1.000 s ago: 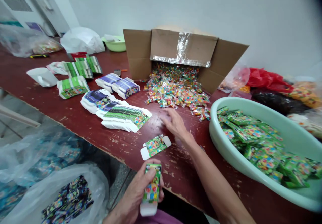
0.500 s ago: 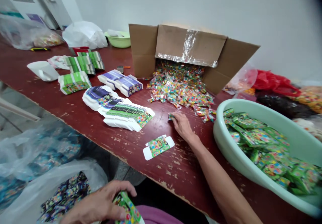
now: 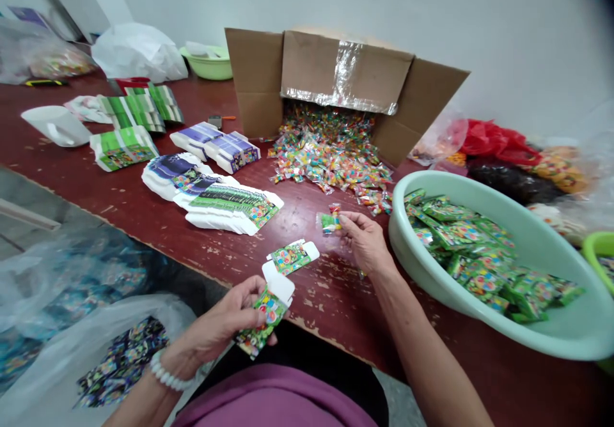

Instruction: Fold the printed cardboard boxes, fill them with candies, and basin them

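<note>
My left hand (image 3: 218, 325), with a bead bracelet at the wrist, grips a small green printed carton (image 3: 269, 312). Its white end flaps stand open and point up toward the table. Over the table, my right hand (image 3: 368, 243) pinches small clear candy packets (image 3: 329, 224) between thumb and fingers; how many I cannot tell. Between the hands a flat green carton (image 3: 291, 257) lies on the tabletop. Farther back, candy packets (image 3: 330, 165) spill out of a cardboard box (image 3: 345, 69) lying on its side.
Fanned green and purple cartons (image 3: 215, 200) lie left of centre, with banded carton stacks (image 3: 125, 147) behind. A pale green tub (image 3: 400, 248) of green cartons stands at the right. A white mug (image 3: 55, 125) lies far left. Below the table edge is a plastic bag (image 3: 57, 357) of dark packets.
My left hand has risen with the carton toward the table edge, and its open flaps now show. My right hand has lifted candy packets off the tabletop. The view has shifted right.
</note>
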A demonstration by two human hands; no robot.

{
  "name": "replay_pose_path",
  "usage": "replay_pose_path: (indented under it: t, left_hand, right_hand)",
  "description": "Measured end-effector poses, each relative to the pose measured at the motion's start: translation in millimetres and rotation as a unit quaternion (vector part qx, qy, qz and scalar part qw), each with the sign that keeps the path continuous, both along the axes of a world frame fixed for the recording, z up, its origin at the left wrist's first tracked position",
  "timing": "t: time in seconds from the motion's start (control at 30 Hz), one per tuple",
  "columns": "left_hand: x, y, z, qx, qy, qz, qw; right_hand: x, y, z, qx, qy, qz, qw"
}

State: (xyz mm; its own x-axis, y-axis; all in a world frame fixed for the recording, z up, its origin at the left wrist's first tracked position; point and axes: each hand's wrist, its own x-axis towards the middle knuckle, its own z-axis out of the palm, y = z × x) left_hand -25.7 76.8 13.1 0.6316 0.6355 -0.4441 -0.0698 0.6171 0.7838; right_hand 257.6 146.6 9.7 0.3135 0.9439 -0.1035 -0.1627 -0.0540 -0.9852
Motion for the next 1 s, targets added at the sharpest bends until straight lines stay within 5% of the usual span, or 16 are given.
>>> replay_pose_path:
  t: [0.17, 0.4, 0.8, 1.0]
  left_hand:
    - [25.1, 7.1, 13.7, -0.007, -0.021, 0.039, 0.999]
    - [35.5, 7.9, 15.4, -0.033, -0.025, 0.094, 0.995]
    - [47.4, 7.8, 12.8, 0.077, 0.026, 0.058, 0.995]
    - [52.1, 5.7, 10.0, -0.010, -0.030, 0.138, 0.990]
  right_hand:
    - [-19.8, -34.0, 20.9, -0.032, 0.067, 0.070, 0.995]
    - [-24.8, -52.7, 23.7, -0.054, 0.087, 0.095, 0.990]
    - [-40.9, -66.7, 16.8, 0.004, -0.153, 0.167, 0.974]
    - [-41.3, -64.1, 15.6, -0.031, 0.036, 0.135, 0.990]
